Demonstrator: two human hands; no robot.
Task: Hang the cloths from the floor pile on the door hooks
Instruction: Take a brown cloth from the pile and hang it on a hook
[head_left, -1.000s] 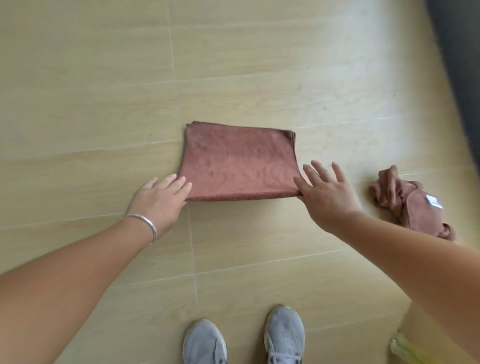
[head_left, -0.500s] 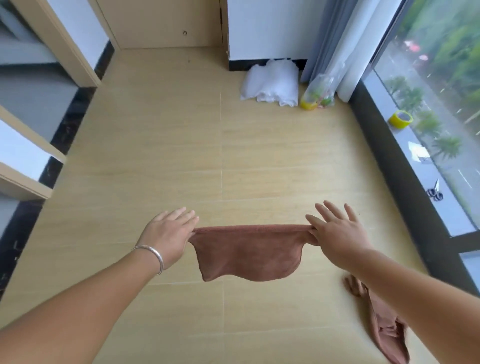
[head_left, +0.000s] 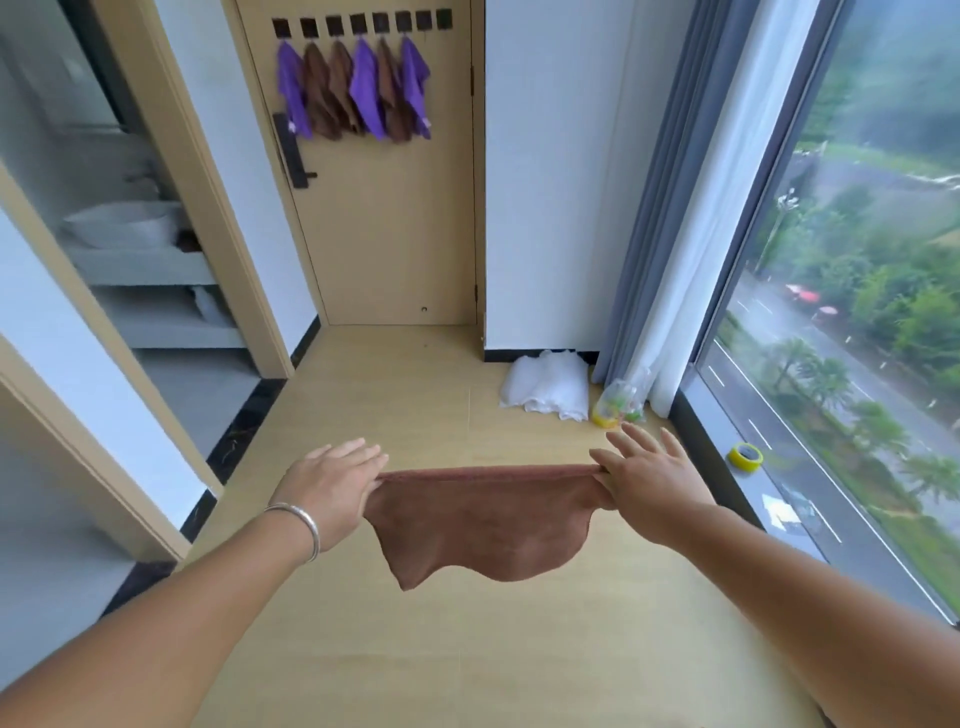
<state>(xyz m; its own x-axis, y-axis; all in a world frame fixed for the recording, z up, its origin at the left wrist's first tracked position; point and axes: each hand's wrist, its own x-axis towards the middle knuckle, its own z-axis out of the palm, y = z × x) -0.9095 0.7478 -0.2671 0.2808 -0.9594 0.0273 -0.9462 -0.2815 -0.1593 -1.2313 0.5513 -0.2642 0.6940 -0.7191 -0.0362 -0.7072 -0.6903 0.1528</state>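
Note:
A brown cloth (head_left: 485, 525) hangs in the air in front of me, stretched by its top edge. My left hand (head_left: 332, 483) pinches its left corner and my right hand (head_left: 649, 478) pinches its right corner. Far ahead stands a wooden door (head_left: 400, 223) with a row of black hooks (head_left: 361, 23) near its top. Several purple and brown cloths (head_left: 353, 93) hang from the hooks. The two rightmost hooks (head_left: 434, 20) carry nothing.
A white bundle (head_left: 545, 384) and a plastic bag (head_left: 618, 402) lie on the floor by the curtain (head_left: 675, 208). A yellow tape roll (head_left: 745, 457) sits on the window sill at right. An open doorway with shelves is at left.
Both hands lifted the brown cloth off the floor and hold it stretched in the air. My view rose from the floor to the door; the crumpled cloth on the floor left view.

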